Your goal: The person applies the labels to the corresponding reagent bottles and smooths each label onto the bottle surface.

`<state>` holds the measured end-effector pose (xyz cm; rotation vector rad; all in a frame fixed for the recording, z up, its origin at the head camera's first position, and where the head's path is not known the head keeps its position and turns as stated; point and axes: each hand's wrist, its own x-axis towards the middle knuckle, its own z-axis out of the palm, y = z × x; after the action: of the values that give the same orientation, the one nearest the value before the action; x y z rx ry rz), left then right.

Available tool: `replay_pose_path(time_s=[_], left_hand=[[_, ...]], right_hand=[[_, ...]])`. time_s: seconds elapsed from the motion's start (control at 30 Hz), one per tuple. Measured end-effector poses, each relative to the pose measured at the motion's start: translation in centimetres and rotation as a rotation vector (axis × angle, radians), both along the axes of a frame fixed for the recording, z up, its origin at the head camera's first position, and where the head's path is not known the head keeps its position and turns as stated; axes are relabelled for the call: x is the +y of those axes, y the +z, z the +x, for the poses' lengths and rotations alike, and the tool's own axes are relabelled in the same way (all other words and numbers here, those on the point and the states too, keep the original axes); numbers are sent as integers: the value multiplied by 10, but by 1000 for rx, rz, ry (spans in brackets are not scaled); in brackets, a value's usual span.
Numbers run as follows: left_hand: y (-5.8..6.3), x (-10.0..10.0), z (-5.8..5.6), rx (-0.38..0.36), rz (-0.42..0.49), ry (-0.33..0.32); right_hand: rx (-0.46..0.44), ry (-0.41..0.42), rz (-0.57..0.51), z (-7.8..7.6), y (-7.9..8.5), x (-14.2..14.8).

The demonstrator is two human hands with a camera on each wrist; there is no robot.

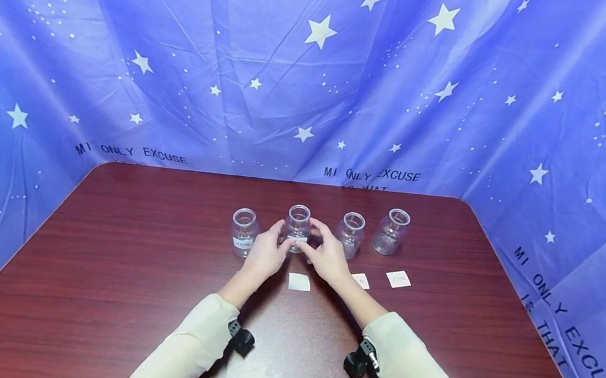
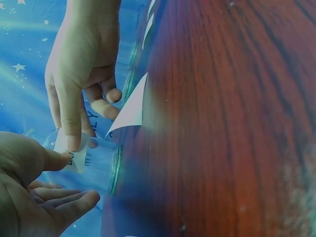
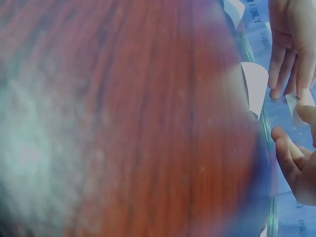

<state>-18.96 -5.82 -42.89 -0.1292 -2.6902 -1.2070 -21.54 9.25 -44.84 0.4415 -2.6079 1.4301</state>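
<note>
My left grip [image 1: 265, 254] and right grip [image 1: 330, 258] are clamped around a jar [image 1: 298, 223], thumbs on its label [image 1: 297, 239]. It's nearer the far edge of the table [image 1: 148, 226] than a white paper [image 1: 299, 282].

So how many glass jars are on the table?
4: a first jar far left, a second jar between the left hand and right hand, a third jar just right of them, a fourth jar far right. No others show.

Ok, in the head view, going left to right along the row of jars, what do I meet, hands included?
First jar → left hand → second jar → right hand → third jar → fourth jar.
</note>
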Motion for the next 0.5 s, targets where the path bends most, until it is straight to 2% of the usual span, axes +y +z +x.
replay_pose_path(time_s=[0.17, 0.5], left_hand=[[1, 0, 0, 1, 2, 6], [3, -1, 2, -35, -9, -6]], right_hand=[[-88, 33, -54, 0, 2, 7], [-115, 99, -69, 0, 4, 12]])
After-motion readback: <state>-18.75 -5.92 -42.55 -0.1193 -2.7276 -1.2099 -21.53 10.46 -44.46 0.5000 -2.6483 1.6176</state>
